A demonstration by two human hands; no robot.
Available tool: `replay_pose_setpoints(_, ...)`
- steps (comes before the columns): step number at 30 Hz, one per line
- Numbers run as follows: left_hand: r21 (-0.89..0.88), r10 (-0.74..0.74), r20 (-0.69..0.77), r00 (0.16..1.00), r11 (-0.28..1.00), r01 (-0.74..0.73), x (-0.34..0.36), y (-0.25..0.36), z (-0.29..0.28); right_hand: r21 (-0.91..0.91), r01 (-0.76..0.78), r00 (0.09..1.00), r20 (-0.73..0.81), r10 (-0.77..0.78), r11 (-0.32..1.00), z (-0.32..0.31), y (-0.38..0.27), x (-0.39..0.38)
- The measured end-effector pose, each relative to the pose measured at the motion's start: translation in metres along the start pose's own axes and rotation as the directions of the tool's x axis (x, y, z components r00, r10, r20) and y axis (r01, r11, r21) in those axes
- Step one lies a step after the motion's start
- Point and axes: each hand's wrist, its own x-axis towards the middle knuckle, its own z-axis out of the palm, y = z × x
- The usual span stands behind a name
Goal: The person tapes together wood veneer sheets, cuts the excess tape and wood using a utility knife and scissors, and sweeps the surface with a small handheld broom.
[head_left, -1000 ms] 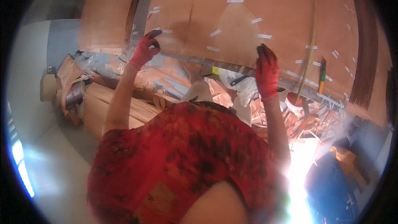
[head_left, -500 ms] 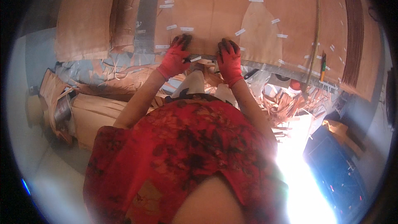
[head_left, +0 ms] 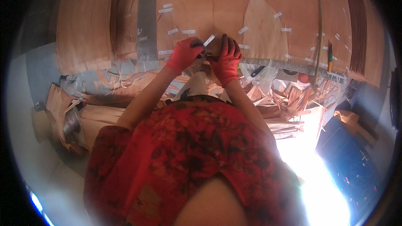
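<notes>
A large reddish-brown wood veneer sheet [head_left: 192, 0] lies across the work surface, with several white tape strips [head_left: 188, 32] stuck on it. At its near edge my left hand [head_left: 187, 53], in a red glove with dark fingertips, is closed in a pinch on a short white tape strip [head_left: 209, 40]. Close to its right, my right hand [head_left: 227, 60], gloved alike, rests with fingers stretched over the veneer near the edge. The thumb points toward the left hand. A paler tapered veneer piece [head_left: 266, 29] is taped in to the right.
Stacked veneer [head_left: 83, 21] stands at the left. A slim green-and-orange tool [head_left: 330, 58] lies near the right edge, beside a long thin strip [head_left: 320, 21]. Veneer scraps [head_left: 289, 100] are heaped below the edge, with a blue crate-like object [head_left: 345, 159] at lower right.
My left hand has moved right along the edge and raised the tape strip above the veneer. My right hand has shifted slightly left, closer to it. The view has shifted slightly.
</notes>
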Motion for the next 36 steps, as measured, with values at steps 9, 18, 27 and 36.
replay_pose_setpoints(9, -0.298, -0.258, 0.108, 0.96, 0.913, 0.279, 0.045, -0.031, 0.035, 0.046, 0.051, 0.995, -0.088, -0.047, 0.998, 0.017, 0.011, -0.006)
replay_pose_setpoints(18, -0.375, -0.216, 0.104, 0.971, 0.896, 0.239, 0.039, -0.02, 0.034, -0.148, 0.208, 0.976, 0.097, -0.195, 0.967, 0.013, 0.016, -0.009)
replay_pose_setpoints(27, -0.149, -0.213, -0.237, 0.948, 0.972, 0.181, -0.037, -0.008, -0.038, -0.218, 0.285, 0.937, 0.269, -0.223, 0.933, -0.003, 0.006, -0.007)
replay_pose_setpoints(36, 0.637, 0.482, -0.486, 0.729, 0.766, -0.082, -0.04, -0.062, -0.062, -0.14, 0.199, 0.98, 0.017, -0.199, 0.97, -0.082, 0.049, 0.0)
